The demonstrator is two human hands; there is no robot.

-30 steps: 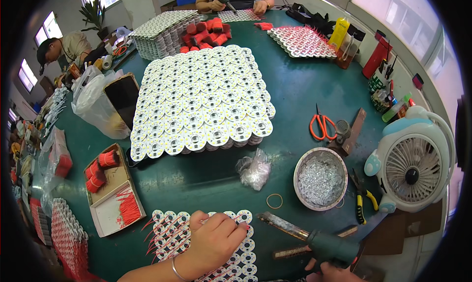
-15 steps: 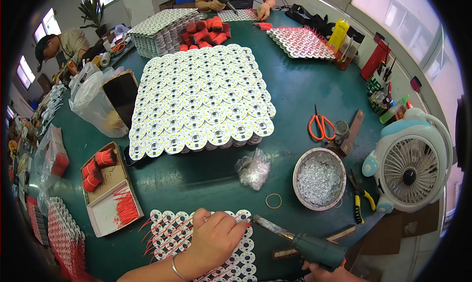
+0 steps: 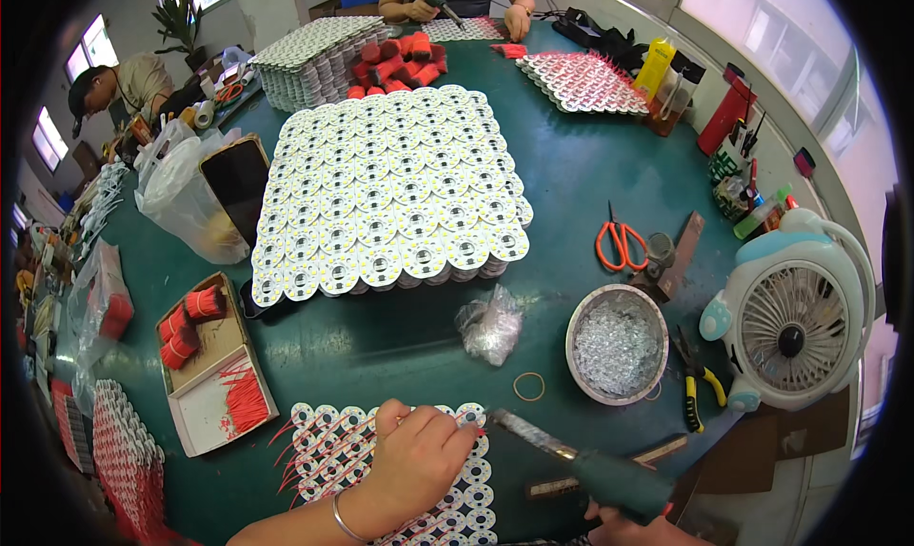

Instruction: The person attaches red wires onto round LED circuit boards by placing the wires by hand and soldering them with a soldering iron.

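A panel of round white circuit boards (image 3: 481, 496) lies at the near edge of the table, with thin red wires trailing off its left side. Over its top right part, my left hand (image 3: 424, 451) is closed, thumb and finger pinched on a red wire (image 3: 481, 432) at the edge disc. In my right hand (image 3: 619, 527) is a dark green soldering gun (image 3: 619, 484), gripped by its handle at the lower right. Its long metal tip points left and sits just right of the panel's corner, slightly apart from it.
A tall stack of white panels (image 3: 390, 184) fills the middle. Left of it are a cardboard box (image 3: 214, 430) of red wires and a phone (image 3: 235, 189). To the right stand a bowl (image 3: 574, 356) of clear bits, scissors (image 3: 621, 246), pliers (image 3: 700, 384) and a fan (image 3: 795, 327). A co-worker's hand (image 3: 517, 22) shows beyond.
The soldering gun's tip has drawn slightly up and right, off the panel's corner. My left hand has stayed in place.
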